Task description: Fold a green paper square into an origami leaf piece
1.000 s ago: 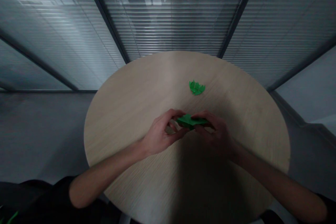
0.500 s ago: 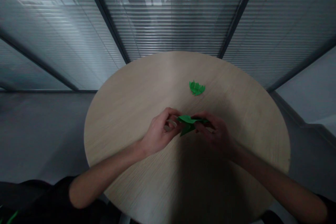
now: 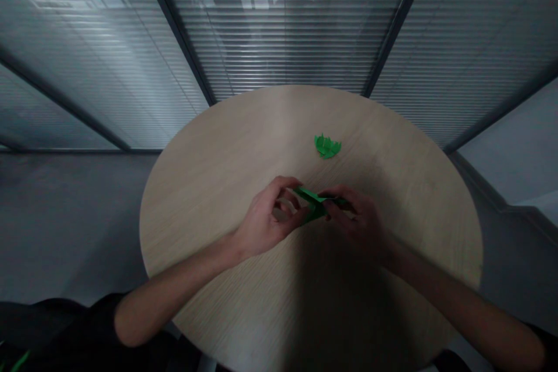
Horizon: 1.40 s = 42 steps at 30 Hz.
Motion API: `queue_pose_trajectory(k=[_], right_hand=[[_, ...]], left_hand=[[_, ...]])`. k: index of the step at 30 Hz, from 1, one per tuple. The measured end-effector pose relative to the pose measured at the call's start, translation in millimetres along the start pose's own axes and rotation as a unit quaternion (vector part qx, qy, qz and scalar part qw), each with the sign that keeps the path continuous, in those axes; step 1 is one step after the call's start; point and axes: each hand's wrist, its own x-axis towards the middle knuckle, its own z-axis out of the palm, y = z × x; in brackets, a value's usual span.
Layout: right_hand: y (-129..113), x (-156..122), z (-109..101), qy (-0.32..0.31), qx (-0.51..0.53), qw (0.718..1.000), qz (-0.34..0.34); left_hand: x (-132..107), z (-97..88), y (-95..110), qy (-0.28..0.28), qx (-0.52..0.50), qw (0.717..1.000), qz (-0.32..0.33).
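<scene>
A piece of folded green paper (image 3: pixel 317 204) is held between my two hands above the middle of the table. My right hand (image 3: pixel 360 221) pinches its right end between thumb and fingers. At the left end, my left hand (image 3: pixel 269 218) has its fingers on the upper flap and its thumb on the lower one, with the two flaps spread apart. My fingers hide part of the paper. Farther back lies a second green folded-paper piece (image 3: pixel 326 146), fan-shaped with several pointed tips, and neither hand touches it.
The round wooden table (image 3: pixel 209 163) has a pale grain and a dark shadow over its near right part. Behind it stand glass partitions with blinds (image 3: pixel 283 52) and dark frames. Grey floor (image 3: pixel 70 215) shows on the left.
My left thumb and fingers have spread farther apart on the paper, and its left flaps now stand wider. My right hand and the fan-shaped piece have hardly moved.
</scene>
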Motion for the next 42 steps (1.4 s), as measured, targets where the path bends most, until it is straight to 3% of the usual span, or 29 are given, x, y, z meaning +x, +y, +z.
queue_pose_trajectory(k=[3, 7, 16, 26, 30, 32, 35, 37, 42], right_hand=[[0, 0, -1, 0.000, -0.032, 0.999, -0.034], [1, 0, -1, 0.002, -0.046, 0.998, -0.037], [-2, -1, 3, 0.026, 0.058, 0.998, -0.023], [-2, -1, 5, -0.075, 0.161, 0.979, 0.101], [0, -2, 4, -0.026, 0.067, 0.997, 0.030], [2, -2, 2, 0.000, -0.008, 0.999, -0.038], [6, -3, 0, 0.027, -0.077, 0.987, -0.137], [8, -3, 0, 0.039, -0.100, 0.977, -0.184], [6, -3, 1, 0.077, -0.114, 0.963, -0.231]], left_hand=[[1, -1.2, 3, -0.036, 0.026, 0.999, 0.025], [3, -3.8, 3, -0.042, 0.060, 0.996, 0.056], [-1, -1.7, -3, -0.063, 0.134, 0.983, 0.111], [-6, 1.1, -8, -0.055, 0.207, 0.966, 0.144], [-5, 2.7, -3, -0.076, 0.179, 0.975, 0.107], [-5, 2.8, 0, -0.054, 0.131, 0.987, 0.071], [-5, 2.5, 3, -0.010, 0.046, 0.998, 0.042], [-5, 2.2, 3, -0.012, 0.032, 0.999, 0.043], [-5, 2.4, 4, -0.039, 0.069, 0.996, 0.042]])
